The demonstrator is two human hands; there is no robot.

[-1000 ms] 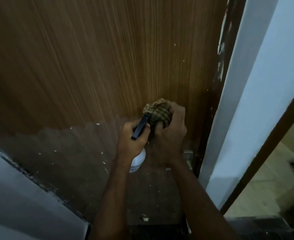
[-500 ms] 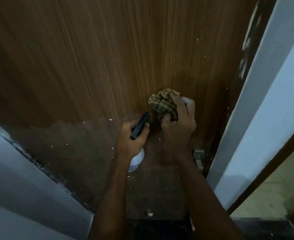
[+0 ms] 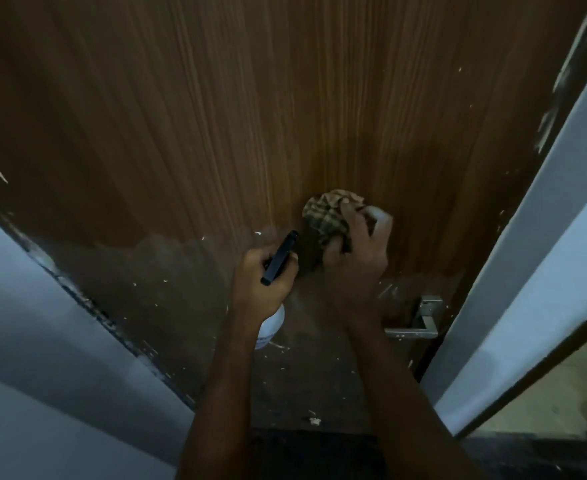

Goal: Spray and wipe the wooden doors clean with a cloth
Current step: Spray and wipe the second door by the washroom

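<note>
One cloth (image 3: 327,216) (right hand (image 3: 356,252)), one spray bottle (image 3: 273,299), one door (image 3: 215,116).

loads of bare door (image 3: 215,116) above and left of both hands, metal handle (image 3: 423,318) sticking out near the right edge, white frame (image 3: 527,271) boxing in that side

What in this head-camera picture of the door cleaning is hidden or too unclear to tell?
- Spray bottle: mostly hidden by the left hand; its label is too small to read.
- Cloth: partly hidden under the right hand.
- Door handle: partly behind the right forearm.
- Wooden door: top cut off by the frame edge.
</note>
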